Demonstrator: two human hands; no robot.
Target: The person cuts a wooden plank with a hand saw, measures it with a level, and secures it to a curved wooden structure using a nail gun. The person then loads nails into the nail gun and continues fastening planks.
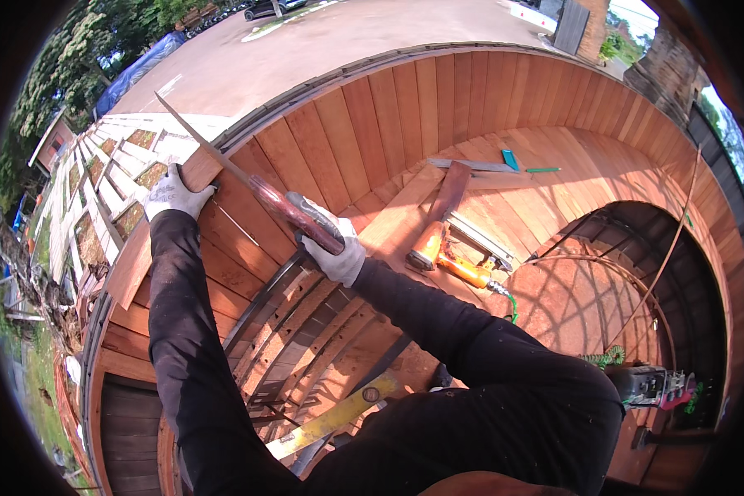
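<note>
My left hand (176, 196), in a pale work glove, is closed over a narrow wooden board (132, 263) at the left rim of a curved plank structure. In my right hand (337, 252), also gloved, is a long tapered blade tool (285, 205) with a reddish-brown handle. Its thin blade points up and to the left, crossing beside the board's end close to my left hand. The blade appears nearly edge-on, so I cannot tell whether it is a saw or a machete, nor whether it touches the board.
An orange nail gun (463, 269) with a green hose lies on the curved bench (546, 198), near a try square (479, 165) and a green pencil (544, 170). A yellow spirit level (332, 417) is below my arms. Another power tool (649, 385) stands right. Slatted framing (293, 318) lies beneath me.
</note>
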